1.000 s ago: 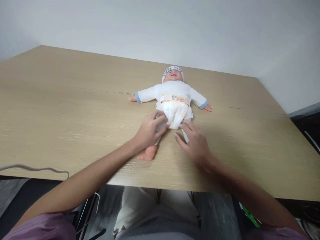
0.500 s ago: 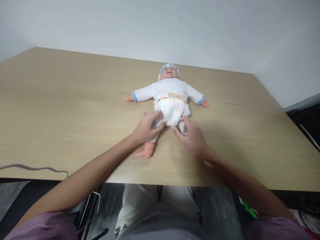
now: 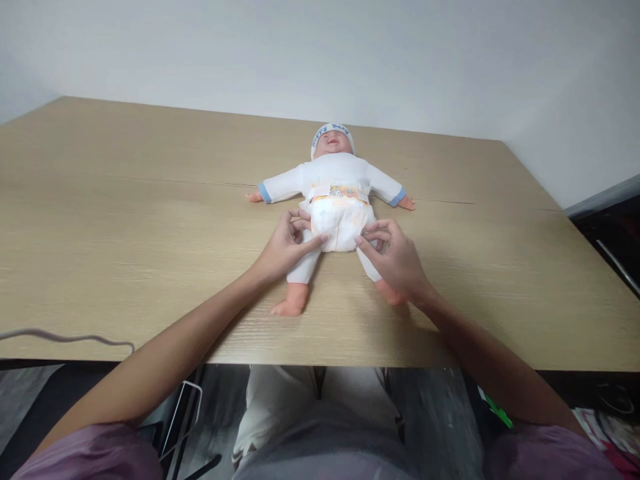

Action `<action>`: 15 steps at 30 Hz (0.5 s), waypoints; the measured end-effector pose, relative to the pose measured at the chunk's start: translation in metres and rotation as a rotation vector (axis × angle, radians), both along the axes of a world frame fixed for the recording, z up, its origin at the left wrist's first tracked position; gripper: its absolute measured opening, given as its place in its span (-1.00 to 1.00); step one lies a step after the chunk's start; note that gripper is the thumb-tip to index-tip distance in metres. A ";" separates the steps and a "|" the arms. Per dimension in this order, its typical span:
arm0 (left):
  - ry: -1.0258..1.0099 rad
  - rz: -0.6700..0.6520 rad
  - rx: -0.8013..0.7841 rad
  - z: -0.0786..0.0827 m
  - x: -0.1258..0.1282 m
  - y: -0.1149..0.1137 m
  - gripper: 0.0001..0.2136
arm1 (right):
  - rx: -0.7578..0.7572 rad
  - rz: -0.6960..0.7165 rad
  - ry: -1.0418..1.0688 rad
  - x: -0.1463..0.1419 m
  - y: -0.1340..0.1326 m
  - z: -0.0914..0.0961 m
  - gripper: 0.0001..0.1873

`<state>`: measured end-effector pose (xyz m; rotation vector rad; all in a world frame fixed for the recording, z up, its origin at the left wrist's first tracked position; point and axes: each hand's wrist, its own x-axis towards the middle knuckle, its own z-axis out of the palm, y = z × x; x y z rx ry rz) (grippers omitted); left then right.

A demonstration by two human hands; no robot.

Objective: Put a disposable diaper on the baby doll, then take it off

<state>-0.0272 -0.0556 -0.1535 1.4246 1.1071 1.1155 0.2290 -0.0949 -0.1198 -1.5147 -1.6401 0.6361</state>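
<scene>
A baby doll lies on its back on the wooden table, head away from me, arms spread. It wears a white long-sleeved top, a white cap with blue letters and a white diaper with an orange waistband. My left hand pinches the diaper's edge at the doll's right hip. My right hand pinches the diaper's edge at the other hip and covers part of that leg. Both bare feet point toward me.
A grey cable lies along the table's near left edge. The table meets a white wall at the back. My lap shows below the table's front edge, and dark furniture stands at the far right.
Both hands have moved up from the doll's crotch and thighs to the sides of the diaper at the hips. The doll's right leg and foot are now uncovered.
</scene>
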 end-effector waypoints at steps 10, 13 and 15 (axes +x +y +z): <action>0.299 -0.096 0.085 0.020 -0.006 -0.003 -0.58 | 0.152 0.098 -0.206 -0.005 0.003 -0.009 -0.69; 0.180 -0.114 0.009 0.018 -0.005 -0.002 -0.56 | 0.098 0.098 -0.139 -0.005 0.005 -0.008 -0.68; 0.069 -0.105 -0.068 0.016 -0.003 -0.002 -0.53 | 0.010 0.106 -0.036 -0.004 0.006 -0.008 -0.65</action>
